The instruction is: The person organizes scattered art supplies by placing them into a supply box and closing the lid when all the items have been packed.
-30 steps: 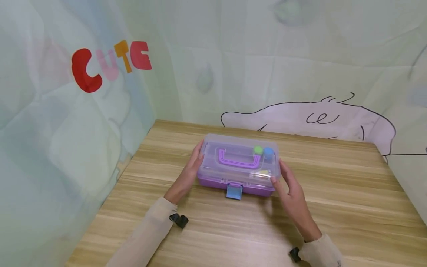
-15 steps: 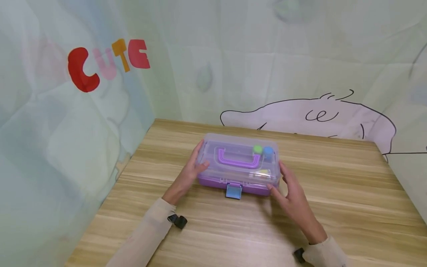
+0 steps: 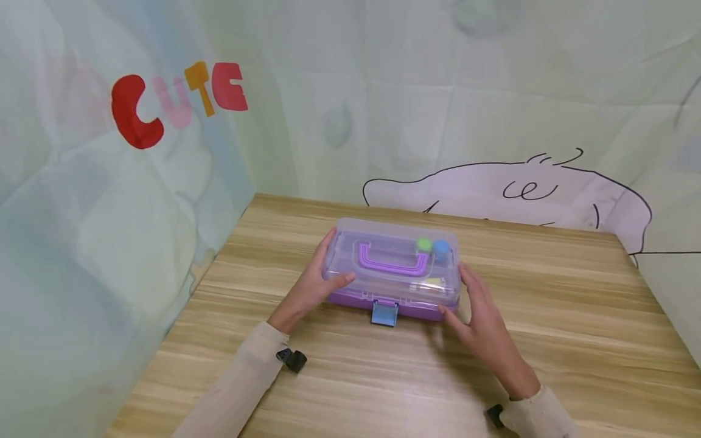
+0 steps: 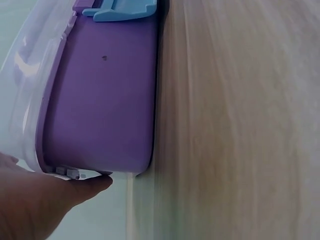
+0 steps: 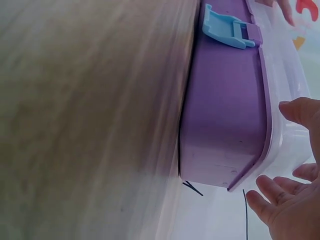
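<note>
A purple storage box [image 3: 356,298] with a see-through lid [image 3: 342,258] stands on the wooden table. A purple carry handle [image 3: 391,269] lies flat on top, and the blue latch [image 3: 384,314] at the front is flipped outward. My left hand [image 3: 313,287] lies along the left end, its thumb reaching over the lid's front left; in the left wrist view one finger [image 4: 92,186] shows beside the purple base. At the right end is my right hand [image 3: 484,325], fingers spread along the side, thumb near the front right corner. Both hands have fairly straight fingers.
Through the lid show a green round thing [image 3: 424,244], a blue round thing [image 3: 440,248] and a small yellowish item [image 3: 435,283]. Printed cloth walls [image 3: 306,121] stand behind and to the left of the table [image 3: 547,304].
My left thumb has moved from the box's left edge inward over the lid. My right thumb has slid down and left at the front right corner. The box has stayed in place.
</note>
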`<action>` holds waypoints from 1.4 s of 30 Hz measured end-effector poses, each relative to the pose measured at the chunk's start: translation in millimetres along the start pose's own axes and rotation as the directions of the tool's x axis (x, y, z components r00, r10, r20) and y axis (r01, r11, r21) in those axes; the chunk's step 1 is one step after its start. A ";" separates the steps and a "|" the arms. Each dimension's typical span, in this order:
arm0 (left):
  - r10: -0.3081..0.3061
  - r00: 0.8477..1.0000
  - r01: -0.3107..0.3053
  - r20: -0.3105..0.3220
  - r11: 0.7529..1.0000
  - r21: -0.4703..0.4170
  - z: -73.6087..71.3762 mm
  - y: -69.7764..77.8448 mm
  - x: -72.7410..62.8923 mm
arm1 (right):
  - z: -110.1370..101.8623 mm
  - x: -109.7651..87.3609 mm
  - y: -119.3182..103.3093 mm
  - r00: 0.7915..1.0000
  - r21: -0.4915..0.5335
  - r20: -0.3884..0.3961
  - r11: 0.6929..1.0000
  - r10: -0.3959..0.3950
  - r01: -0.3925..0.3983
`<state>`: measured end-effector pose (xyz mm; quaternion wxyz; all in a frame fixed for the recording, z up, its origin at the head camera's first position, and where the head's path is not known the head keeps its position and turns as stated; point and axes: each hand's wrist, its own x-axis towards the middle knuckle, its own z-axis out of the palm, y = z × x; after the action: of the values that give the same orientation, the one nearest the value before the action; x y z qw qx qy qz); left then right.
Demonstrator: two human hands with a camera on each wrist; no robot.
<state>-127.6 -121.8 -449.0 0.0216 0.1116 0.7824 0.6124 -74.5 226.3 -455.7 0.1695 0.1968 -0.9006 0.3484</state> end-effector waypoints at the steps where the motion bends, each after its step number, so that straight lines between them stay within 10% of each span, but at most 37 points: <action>1: 0.001 1.000 -0.001 0.000 1.000 0.012 0.0 -0.1 0.1 | 0.0 -0.1 -0.2 1.000 -0.010 -0.006 1.000 -0.011 0.011; 19: 0.010 1.000 -0.010 -0.001 0.999 0.033 -2.3 -3.0 0.8 | 2.6 11.7 7.0 0.949 -0.257 0.004 0.917 -0.316 0.306; 29: 0.020 1.000 -0.021 0.005 0.999 0.041 -2.5 -2.3 -0.3 | 17.0 22.8 -4.7 0.898 -0.465 0.024 0.791 -0.439 0.399; 42: 0.040 0.999 -0.040 0.008 0.998 0.042 -2.7 -1.3 -0.7 | 46.2 39.3 -25.6 0.771 -0.665 0.039 0.560 -0.635 0.495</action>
<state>-127.5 -124.8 -449.6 0.0096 0.1299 0.7927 0.5955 -104.2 167.5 -456.3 0.4209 0.3689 -0.8279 -0.0359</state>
